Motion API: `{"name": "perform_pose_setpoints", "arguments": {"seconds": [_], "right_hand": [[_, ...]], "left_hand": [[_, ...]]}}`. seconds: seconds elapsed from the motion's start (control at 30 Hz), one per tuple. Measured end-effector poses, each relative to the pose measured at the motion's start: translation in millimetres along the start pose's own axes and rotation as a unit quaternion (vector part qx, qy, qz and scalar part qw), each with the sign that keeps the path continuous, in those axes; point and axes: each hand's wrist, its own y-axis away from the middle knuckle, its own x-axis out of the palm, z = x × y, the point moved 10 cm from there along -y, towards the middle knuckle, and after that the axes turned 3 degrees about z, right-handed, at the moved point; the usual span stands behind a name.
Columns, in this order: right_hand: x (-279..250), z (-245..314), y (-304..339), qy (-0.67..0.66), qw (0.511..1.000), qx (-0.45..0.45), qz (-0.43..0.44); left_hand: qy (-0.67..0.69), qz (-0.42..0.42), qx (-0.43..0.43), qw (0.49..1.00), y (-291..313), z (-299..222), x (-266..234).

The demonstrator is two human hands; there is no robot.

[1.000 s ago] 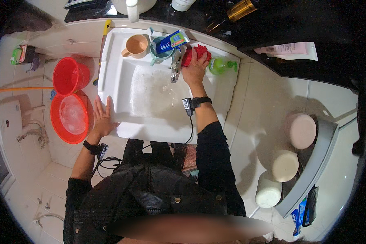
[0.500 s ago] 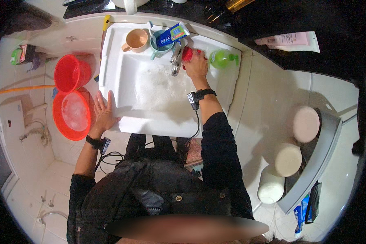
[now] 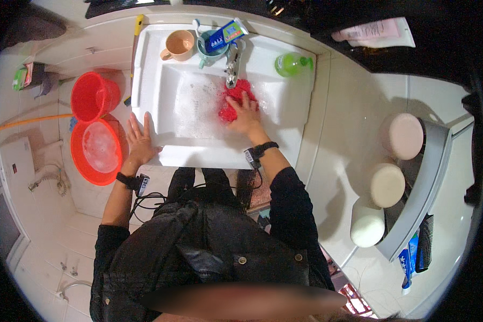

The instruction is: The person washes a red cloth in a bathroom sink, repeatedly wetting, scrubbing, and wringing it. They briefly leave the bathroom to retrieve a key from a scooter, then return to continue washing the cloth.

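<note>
In the sudsy basin of the white sink (image 3: 169, 118), my right hand (image 3: 246, 117) grips a crumpled red cloth (image 3: 236, 91), pressing it down with the fingers curled over it. The cloth lies just below the metal faucet (image 3: 232, 72); white foam surrounds it. My left hand (image 3: 139, 145) rests open, fingers spread, on the sink's left front rim. Along the back rim are an orange mug (image 3: 180, 44) and a teal mug (image 3: 211, 53). The teal mug holds a toothbrush (image 3: 197, 28) and a blue toothpaste tube (image 3: 220, 39). A green pump bottle (image 3: 291, 65) sits at the back right corner.
To the left, a red bucket (image 3: 95, 96) stands behind an orange-red basin (image 3: 81, 163) of soapy water. Lidded canisters (image 3: 387, 185) line a grey-edged shelf (image 3: 418, 198) on the right. A pink tube (image 3: 375, 33) lies on the dark counter behind. Black cables (image 3: 145, 201) hang near my legs.
My right hand has brought the red cloth from beside the faucet, on the back rim, forward and left into the basin. My left hand stays on the rim.
</note>
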Motion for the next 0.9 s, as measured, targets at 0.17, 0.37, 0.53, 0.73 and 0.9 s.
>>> {"name": "perform_pose_setpoints", "arguments": {"seconds": [0.17, 0.37, 0.53, 0.73, 0.9], "right_hand": [[34, -1, -10, 0.047, 0.997, -0.06, -0.027], [-23, -56, 22, -0.28, 0.955, -0.035, -0.095], [-116, -103, 97, -0.321, 0.908, -0.062, -0.262], [-123, -139, 122, -0.122, 0.949, 0.055, -0.285], [-67, -142, 137, -0.016, 0.965, 0.088, -0.246]], "left_hand": [[-0.009, -0.013, 0.007, 1.0, -2, 1, 3], [0.0, -0.045, 0.026, 0.999, -1, 1, 1], [0.006, -0.083, 0.036, 0.996, 0, 2, 0], [0.013, -0.047, 0.038, 0.998, -2, 4, 4], [0.015, -0.046, 0.051, 0.998, 0, 2, 1]]}}
